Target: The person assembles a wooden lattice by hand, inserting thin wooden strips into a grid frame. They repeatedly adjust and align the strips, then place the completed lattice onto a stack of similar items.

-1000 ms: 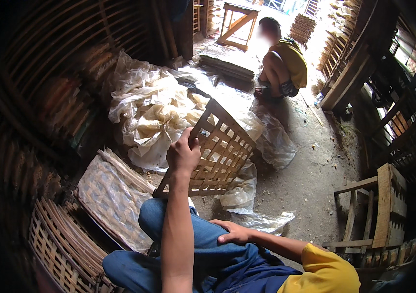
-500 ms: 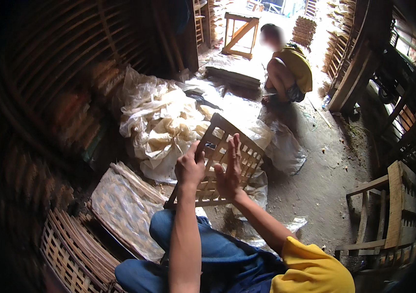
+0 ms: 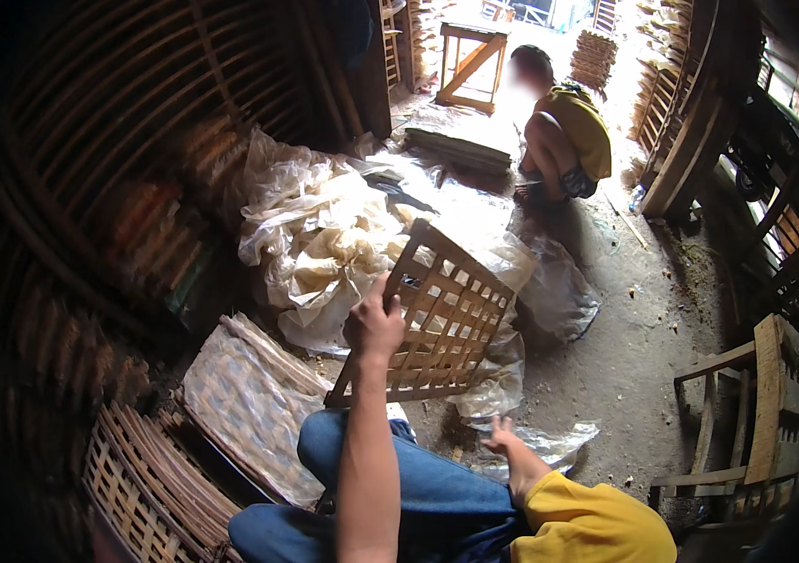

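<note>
My left hand grips the left edge of a woven bamboo lattice tray, its fingers wrapped round the rim. The tray stands tilted in front of my knees, and daylight shows through its square gaps. My right hand is apart from the tray, low to its right. Its fingers look spread, though slightly blurred, and nothing shows in them. Just below and beside that hand, a clear plastic sheet lies on the floor. I cannot tell whether the hand touches it.
Crumpled, whitish plastic sheeting is heaped beyond the tray. To my left are a plastic-covered stack and several lattice trays. A wooden rack stands at right. Farther off, a person squats near a wooden stand.
My right hand has left the tray's face and dropped down to the right, toward the floor. The left hand still holds the tray. The whole view has shifted slightly.
</note>
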### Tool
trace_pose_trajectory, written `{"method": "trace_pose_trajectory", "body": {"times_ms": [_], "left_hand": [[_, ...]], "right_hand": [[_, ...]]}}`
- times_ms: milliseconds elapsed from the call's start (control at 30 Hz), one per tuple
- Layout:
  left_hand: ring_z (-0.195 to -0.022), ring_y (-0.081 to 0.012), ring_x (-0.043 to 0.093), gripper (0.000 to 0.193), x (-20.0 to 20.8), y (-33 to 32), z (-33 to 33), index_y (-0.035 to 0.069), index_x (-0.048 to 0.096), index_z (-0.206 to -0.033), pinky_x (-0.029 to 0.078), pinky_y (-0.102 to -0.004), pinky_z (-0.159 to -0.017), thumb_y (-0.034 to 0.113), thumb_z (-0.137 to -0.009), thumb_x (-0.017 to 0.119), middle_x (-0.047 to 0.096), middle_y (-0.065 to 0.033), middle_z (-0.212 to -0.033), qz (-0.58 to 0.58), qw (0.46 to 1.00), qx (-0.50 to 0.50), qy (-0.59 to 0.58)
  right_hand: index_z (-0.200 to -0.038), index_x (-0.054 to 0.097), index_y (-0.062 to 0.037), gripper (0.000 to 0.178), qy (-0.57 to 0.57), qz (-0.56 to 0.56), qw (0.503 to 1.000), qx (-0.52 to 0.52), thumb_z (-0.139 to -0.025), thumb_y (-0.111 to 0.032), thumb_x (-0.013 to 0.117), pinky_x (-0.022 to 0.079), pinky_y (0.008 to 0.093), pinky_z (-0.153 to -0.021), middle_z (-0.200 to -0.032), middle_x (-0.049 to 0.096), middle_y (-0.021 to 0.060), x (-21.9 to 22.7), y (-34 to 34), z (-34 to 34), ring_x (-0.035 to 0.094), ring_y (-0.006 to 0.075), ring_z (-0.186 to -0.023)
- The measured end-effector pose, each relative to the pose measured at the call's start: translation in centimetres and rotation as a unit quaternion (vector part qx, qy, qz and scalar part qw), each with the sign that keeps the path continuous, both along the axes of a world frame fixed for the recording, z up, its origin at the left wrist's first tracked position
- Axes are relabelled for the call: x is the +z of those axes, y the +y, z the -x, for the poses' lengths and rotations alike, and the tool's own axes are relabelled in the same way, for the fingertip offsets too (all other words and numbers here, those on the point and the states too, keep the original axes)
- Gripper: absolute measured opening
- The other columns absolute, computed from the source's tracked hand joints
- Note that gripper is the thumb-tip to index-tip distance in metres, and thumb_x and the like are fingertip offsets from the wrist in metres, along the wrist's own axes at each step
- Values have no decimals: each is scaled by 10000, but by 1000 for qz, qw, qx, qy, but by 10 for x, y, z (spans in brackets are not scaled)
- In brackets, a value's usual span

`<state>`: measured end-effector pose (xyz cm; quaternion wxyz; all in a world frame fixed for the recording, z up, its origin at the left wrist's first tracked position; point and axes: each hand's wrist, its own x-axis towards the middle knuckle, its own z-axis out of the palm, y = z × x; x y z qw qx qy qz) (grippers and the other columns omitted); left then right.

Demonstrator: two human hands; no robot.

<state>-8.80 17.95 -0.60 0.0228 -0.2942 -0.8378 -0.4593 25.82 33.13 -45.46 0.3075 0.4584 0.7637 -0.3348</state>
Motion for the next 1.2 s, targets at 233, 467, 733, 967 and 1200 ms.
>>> {"method": "trace_pose_trajectory", "body": {"times_ms": [233,467,733,967,1200], "left_hand": [[-899,-414,705,365,-6,-4,4,312,639,-1260,543,-518,-757,221,-907,642,740,-152,-936,48,998,6,33],[-845,-405,707,329,-11,8,2,253,657,-1209,542,-519,-707,157,-896,624,738,-155,-914,43,994,20,98],[-907,-381,719,406,2,-3,11,279,633,-1263,560,-494,-777,327,-866,702,754,-120,-955,73,997,-15,19],[-933,-382,716,397,-2,-11,13,309,619,-1267,554,-499,-785,367,-882,694,755,-111,-959,81,997,-1,-21],[-884,-402,710,281,-10,-4,7,302,659,-1168,550,-513,-738,409,-909,638,741,-116,-875,62,996,-16,57]], "right_hand": [[-1574,242,18,812,341,-177,910,-154,-969,-364,624,290,447,-1211,-1605,185,369,96,-12,56,281,466,-1487],[-1598,244,-41,726,713,-311,624,-71,-1033,-392,533,207,486,-1236,-1650,203,265,325,-30,247,186,396,-1544],[-1598,175,-13,854,627,-364,685,72,-975,-437,578,95,616,-1219,-1652,145,269,264,-59,290,80,442,-1550],[-1610,245,-332,633,51,-44,945,319,-1018,-425,450,144,694,-1182,-1708,90,136,67,-70,79,157,386,-1555],[-1592,257,-90,909,145,-128,980,37,-881,-446,698,301,603,-1170,-1641,193,280,80,-36,18,232,436,-1514]]}}
